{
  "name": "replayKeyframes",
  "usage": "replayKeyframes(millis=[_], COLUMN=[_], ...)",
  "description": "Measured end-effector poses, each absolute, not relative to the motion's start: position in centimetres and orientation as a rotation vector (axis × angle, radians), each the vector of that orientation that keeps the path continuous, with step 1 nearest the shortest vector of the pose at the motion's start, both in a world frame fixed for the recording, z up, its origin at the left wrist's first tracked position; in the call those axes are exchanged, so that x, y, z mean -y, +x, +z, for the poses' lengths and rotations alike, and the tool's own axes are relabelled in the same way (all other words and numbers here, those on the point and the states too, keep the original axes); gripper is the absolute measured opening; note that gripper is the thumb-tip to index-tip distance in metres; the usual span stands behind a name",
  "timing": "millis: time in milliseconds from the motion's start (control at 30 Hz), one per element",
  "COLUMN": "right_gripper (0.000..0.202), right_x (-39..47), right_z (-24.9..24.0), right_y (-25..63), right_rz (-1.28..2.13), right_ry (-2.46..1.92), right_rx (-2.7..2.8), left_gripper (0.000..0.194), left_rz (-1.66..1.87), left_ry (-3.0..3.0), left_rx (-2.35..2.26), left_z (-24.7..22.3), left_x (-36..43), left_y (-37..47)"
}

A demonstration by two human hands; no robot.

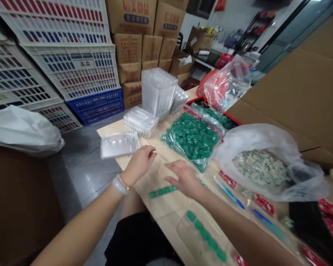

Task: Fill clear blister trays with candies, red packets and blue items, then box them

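Over the wooden table, my left hand (pixel 142 162) is loosely curled, thumb and fingers slightly apart, with nothing visible in it. A clear plastic tray (pixel 119 144) lies just beyond it at the table's edge. My right hand (pixel 184 179) is open, thumb apart from the fingers, above a short row of green pieces (pixel 162 191) that it partly covers. Closer to me lies a second green row (pixel 207 236), seemingly in or under clear plastic. A large heap of small green wrapped pieces (pixel 192 136) fills a clear bag beyond my right hand.
Clear trays stand in a tall stack (pixel 158 92) and a lower stack (pixel 141 121). At right are a plastic bag of pale green-beige pieces (pixel 262 168), a blue pen (pixel 229 192) and red-and-white packets (pixel 263 204). Crates (pixel 91 70) and cartons (pixel 133 48) are piled behind.
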State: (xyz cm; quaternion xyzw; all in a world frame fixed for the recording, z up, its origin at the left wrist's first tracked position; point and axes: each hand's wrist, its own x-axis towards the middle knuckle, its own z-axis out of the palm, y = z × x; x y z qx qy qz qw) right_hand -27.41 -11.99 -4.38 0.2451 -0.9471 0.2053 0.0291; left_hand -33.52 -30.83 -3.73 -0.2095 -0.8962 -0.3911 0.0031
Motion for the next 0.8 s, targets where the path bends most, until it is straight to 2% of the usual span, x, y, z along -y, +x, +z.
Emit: replayKeyframes(millis=[200, 300, 367, 467, 567, 667, 733, 800], right_gripper=[0.024, 0.026, 0.026, 0.024, 0.023, 0.025, 0.026, 0.026], right_x=[4.5, 2.3, 1.4, 1.0, 1.7, 2.8, 3.4, 3.7], right_z=[-3.6, -4.6, -5.2, -5.6, -5.2, -4.8, -4.7, -4.6], right_y=[-38.9, -42.3, -43.2, -43.3, -43.1, -43.1, -43.2, -43.3], right_rz=[0.577, 0.49, 0.43, 0.308, 0.14, -0.012, -0.094, -0.149], right_ry=[0.286, 0.239, 0.289, 0.308, 0.279, 0.404, 0.48, 0.494], right_rx=[2.798, 2.826, 2.898, 2.981, 2.984, 2.967, 2.971, 2.975], left_gripper=[0.018, 0.014, 0.013, 0.016, 0.021, 0.019, 0.017, 0.017], left_rz=[-1.065, -0.999, -1.076, -1.481, -2.241, -3.004, -3.282, -3.403], left_ry=[-0.909, -0.868, -0.91, -0.855, -0.452, 0.071, 0.25, 0.283], left_rx=[2.778, 2.864, 2.854, 2.72, 2.529, 2.137, 1.871, 1.744], left_z=[-3.2, -4.4, -5.6, -6.8, -6.9, -5.9, -5.1, -4.5], left_x=[20.9, 18.5, 18.6, 19.9, 20.8, 21.0, 21.2, 21.7], left_y=[-43.2, -44.8, -44.6, -43.7, -43.0, -42.3, -41.6, -40.9])
